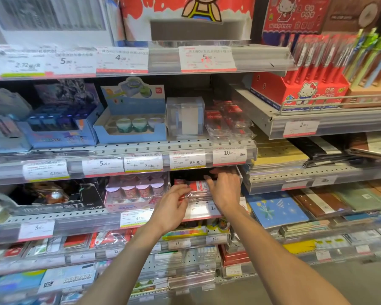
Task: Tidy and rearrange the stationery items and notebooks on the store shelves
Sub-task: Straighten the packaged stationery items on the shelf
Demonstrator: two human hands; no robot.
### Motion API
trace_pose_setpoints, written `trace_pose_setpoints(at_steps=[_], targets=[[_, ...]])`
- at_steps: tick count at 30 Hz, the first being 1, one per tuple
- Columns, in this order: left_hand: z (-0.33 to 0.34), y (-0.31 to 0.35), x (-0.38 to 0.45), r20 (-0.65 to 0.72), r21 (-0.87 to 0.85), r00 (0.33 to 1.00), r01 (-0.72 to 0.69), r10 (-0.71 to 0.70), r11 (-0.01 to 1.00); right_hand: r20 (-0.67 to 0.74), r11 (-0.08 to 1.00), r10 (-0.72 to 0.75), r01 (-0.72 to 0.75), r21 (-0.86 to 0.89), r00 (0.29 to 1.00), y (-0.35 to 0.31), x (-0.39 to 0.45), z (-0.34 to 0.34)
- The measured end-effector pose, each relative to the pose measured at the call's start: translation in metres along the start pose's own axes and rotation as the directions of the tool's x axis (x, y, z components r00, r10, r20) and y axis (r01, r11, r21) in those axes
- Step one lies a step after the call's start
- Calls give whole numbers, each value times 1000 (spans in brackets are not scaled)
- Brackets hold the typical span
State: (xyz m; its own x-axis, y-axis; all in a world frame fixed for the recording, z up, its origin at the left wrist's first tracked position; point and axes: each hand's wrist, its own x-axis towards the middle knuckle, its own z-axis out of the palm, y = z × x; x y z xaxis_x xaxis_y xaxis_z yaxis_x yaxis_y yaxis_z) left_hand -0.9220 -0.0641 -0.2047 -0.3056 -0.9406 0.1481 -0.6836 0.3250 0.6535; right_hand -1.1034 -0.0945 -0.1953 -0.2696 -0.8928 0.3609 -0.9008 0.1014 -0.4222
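A stack of red-and-white plastic-wrapped stationery packets (196, 187) lies on the third shelf (86, 216) from the top, right of centre. My left hand (174, 205) pinches the stack's front left corner with curled fingers. My right hand (224, 188) lies over the stack's right side, its fingers reaching into the shelf and curling round the packets' far edge. The back of the stack is hidden in the dark of the shelf and behind my right hand.
A pink tray of small round tubs (134, 192) stands just left of the packets. Similar red packets (227, 122) and a clear box (185, 116) sit one shelf up. Notebooks (277, 208) fill the shelves to the right. Price tags line every shelf edge.
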Motion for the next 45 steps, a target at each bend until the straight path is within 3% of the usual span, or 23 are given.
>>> trace_pose_setpoints(at_steps=[6,15,21,26,37,45], targets=[[1,-4,-1,12,-49,1000,4,-3,999,59,995,-103,103,-9,993,4,-2,5],[1,-8,-8,-91,-95,996,4,-13,995,106,963,-227,207,175,968,34,-8,-29],[2,-10,-8,-118,48,993,10,-4,999,332,944,-331,317,95,884,56,-15,-37],[7,-11,-5,-105,104,994,24,-13,994,388,936,-345,341,80,855,56,-10,-30],[10,-7,-6,-236,147,972,55,-19,988,320,927,-373,363,92,871,54,-8,-35],[-13,1,-24,-262,144,955,-103,138,984,320,912,-410,381,152,854,55,-19,-68]])
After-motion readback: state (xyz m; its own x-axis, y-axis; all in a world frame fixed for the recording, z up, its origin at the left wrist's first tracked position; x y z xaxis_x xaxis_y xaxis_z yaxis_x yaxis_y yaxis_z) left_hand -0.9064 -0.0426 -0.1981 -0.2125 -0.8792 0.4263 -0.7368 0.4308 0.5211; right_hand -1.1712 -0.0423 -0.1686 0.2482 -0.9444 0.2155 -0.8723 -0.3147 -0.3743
